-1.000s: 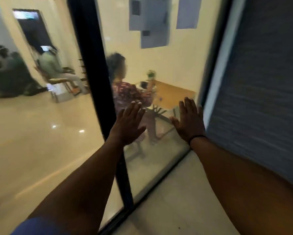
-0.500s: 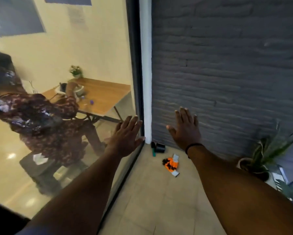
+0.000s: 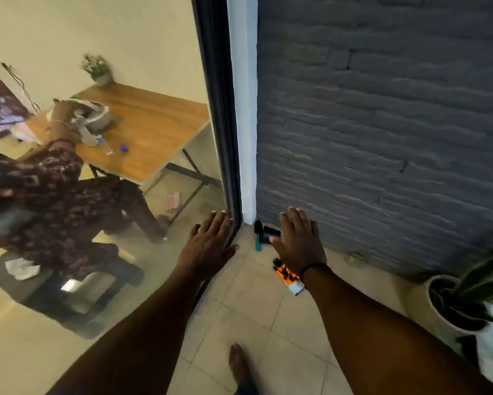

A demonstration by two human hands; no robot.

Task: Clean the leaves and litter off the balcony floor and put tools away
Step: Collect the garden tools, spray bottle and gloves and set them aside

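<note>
Both hands had dropped lower toward the floor corner. Left hand and right hand hung flat, fingers spread wide, holding nothing. Gloves lay below the right wrist; trowel at twelve o'clock by the wall.

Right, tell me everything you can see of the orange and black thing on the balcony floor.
The orange and black item looks like a work glove, or a pair: orange fabric with black patches and a pale cuff or tag at its near end. It lies flat on the beige floor tiles, near the grey brick wall. The right hand and wrist hide part of it; nothing visibly grips it.
</note>
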